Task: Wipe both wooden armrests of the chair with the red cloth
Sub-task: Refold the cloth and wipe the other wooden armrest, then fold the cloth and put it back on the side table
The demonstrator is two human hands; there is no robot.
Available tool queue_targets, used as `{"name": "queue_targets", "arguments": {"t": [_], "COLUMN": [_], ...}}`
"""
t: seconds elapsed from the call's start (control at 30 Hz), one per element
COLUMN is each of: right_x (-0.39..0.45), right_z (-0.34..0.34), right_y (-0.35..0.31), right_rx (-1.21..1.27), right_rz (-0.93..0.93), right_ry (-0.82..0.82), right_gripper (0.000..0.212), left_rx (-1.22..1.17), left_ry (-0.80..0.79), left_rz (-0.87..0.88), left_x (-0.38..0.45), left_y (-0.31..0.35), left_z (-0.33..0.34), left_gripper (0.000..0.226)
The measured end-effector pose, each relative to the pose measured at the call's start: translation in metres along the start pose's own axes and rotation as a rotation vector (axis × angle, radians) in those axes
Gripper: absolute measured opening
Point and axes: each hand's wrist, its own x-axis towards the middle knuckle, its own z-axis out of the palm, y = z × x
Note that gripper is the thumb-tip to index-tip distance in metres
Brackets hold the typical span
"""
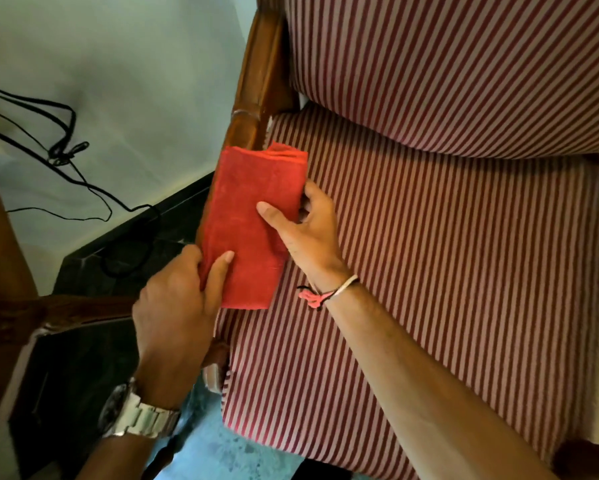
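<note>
Step in hand is wiping the first armrest point(256, 84): the folded red cloth point(249, 223) lies draped over it, at 9 o'clock of the striped seat point(429, 271), left hand point(177, 299) and right hand point(305, 226) pinching its edges, apparently pressing down; next, a lengthwise stroke toward 12 o'clock.

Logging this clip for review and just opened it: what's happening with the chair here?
A person is wiping a striped armchair's wooden armrest with a folded red cloth. The cloth is draped over the armrest on the left of the view, covering its front stretch. The left hand, with a metal watch on the wrist, grips the cloth's near end, thumb on top. The right hand holds its seat-side edge. The wood beyond the cloth, toward the backrest, is bare. The other armrest isn't clearly in view.
</note>
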Motion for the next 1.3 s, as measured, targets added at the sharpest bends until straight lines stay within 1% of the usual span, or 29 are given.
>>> {"name": "queue_targets", "arguments": {"t": [0.1,0.13,0.2,0.33,0.47,0.57,0.67,0.7,0.87,0.97,1.07,1.1,1.2,1.23,1.3], "right_x": [-0.011,-0.016,-0.030,-0.060,-0.094,-0.113,-0.130,-0.133,-0.147,-0.146,-0.136,-0.132,-0.119,-0.116,-0.115], "right_z": [-0.060,-0.084,-0.130,-0.227,-0.337,-0.408,-0.483,-0.498,-0.595,-0.630,-0.652,-0.658,-0.668,-0.672,-0.682], "right_y": [-0.007,-0.010,-0.018,-0.038,-0.060,-0.072,-0.081,-0.081,-0.072,-0.053,-0.025,-0.014,0.021,0.034,0.058], "right_rx": [0.068,0.092,0.134,0.184,0.199,0.199,0.147,0.136,0.115,0.093,0.082,0.077,0.014,-0.008,-0.042], "right_rz": [-0.040,-0.051,-0.071,-0.081,-0.078,-0.071,-0.062,-0.055,-0.001,0.034,0.059,0.077,0.151,0.182,0.241], "right_ry": [0.051,0.067,0.094,0.132,0.172,0.190,0.187,0.192,0.244,0.238,0.219,0.207,0.193,0.187,0.165], "right_gripper": [0.029,0.024,0.020,0.017,0.018,0.021,0.025,0.026,0.029,0.032,0.027,0.025,0.022,0.025,0.040], "left_rx": [-0.243,-0.290,-0.309,-0.381,-0.490,-0.575,-0.611,-0.616,-0.561,-0.506,-0.407,-0.371,-0.252,-0.202,-0.095], "left_ry": [-0.054,-0.065,-0.069,-0.062,-0.114,-0.156,-0.205,-0.219,-0.232,-0.255,-0.282,-0.306,-0.399,-0.423,-0.478], "left_rz": [0.020,0.033,0.084,0.149,0.185,0.200,0.210,0.208,0.184,0.191,0.168,0.143,0.096,0.090,0.070], "left_x": [-0.028,-0.039,-0.062,-0.110,-0.165,-0.197,-0.228,-0.235,-0.279,-0.292,-0.298,-0.299,-0.299,-0.298,-0.298], "left_y": [0.057,0.077,0.115,0.197,0.287,0.344,0.404,0.415,0.488,0.512,0.523,0.524,0.517,0.514,0.508], "left_z": [0.016,0.024,0.040,0.072,0.103,0.121,0.145,0.152,0.197,0.222,0.251,0.263,0.301,0.314,0.332], "left_gripper": [0.034,0.034,0.034,0.039,0.045,0.046,0.045,0.047,0.051,0.051,0.042,0.042,0.057,0.060,0.060]}}
